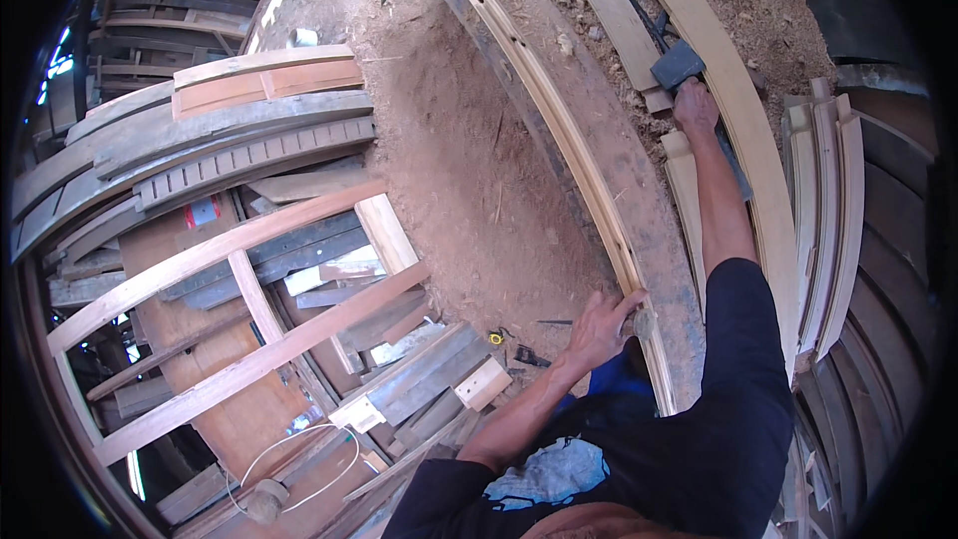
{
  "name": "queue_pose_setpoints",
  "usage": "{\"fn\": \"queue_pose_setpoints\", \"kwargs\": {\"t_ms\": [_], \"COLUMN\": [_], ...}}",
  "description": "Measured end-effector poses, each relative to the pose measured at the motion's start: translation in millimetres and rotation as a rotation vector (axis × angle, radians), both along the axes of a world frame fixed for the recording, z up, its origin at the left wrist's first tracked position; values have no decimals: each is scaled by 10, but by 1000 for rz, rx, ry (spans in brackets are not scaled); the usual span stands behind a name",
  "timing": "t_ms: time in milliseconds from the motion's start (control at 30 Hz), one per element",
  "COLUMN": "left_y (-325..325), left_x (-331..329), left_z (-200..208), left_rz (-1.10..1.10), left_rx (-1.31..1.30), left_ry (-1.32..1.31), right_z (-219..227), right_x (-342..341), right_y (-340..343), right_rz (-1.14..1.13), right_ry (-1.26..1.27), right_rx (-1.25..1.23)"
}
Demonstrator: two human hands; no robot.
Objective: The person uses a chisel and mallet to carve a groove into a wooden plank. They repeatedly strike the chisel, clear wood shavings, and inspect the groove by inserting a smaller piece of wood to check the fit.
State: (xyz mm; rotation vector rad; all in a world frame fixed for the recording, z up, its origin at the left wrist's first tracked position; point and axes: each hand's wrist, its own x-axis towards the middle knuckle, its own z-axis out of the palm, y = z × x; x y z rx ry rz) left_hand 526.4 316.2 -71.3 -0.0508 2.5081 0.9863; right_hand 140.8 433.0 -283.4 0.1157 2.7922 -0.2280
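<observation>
My right hand (696, 107) is stretched far out to the right, closed at the dark block-shaped head of a mallet (677, 65). The mallet lies by a long pale plank; its handle is mostly hidden by my hand and forearm. Nearer to me, my left hand (599, 327) rests at a long, narrow wooden rail (577, 162). Its thumb and fingers close round a tool with a round wooden end (644, 322), pressed against the rail; the rest of that tool is hidden. Slots are cut into the rail's upper face towards its far end.
Wide pale planks (743, 100) and shorter boards (604, 15) lie to the right among shavings. On the left stand a wooden frame (269, 364) and stacked timber (239, 140). A yellow tape measure (495, 338) and a corded round object (266, 501) lie low left.
</observation>
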Motion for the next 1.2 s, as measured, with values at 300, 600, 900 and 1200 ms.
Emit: {"fn": "queue_pose_setpoints", "kwargs": {"t_ms": [300, 600, 900, 1200], "left_y": [13, 56, -351, -490], "left_x": [13, 128, 1797, 4907], "left_z": [-21, 33, 79, 44], "left_rz": [12, 38, 89, 272], "left_rx": [-18, -55, -53, -135], "left_ry": [3, 97, 116, -263], "right_z": [621, 974, 1101, 1623], "right_x": [-105, 1777, 4222, 5457], "right_y": [292, 1609, 2367, 2695], "right_rz": [60, -58, -227, -155], "right_ry": [-248, -214, -122, 100], "right_rx": [-227, -575, -398, -352]}}
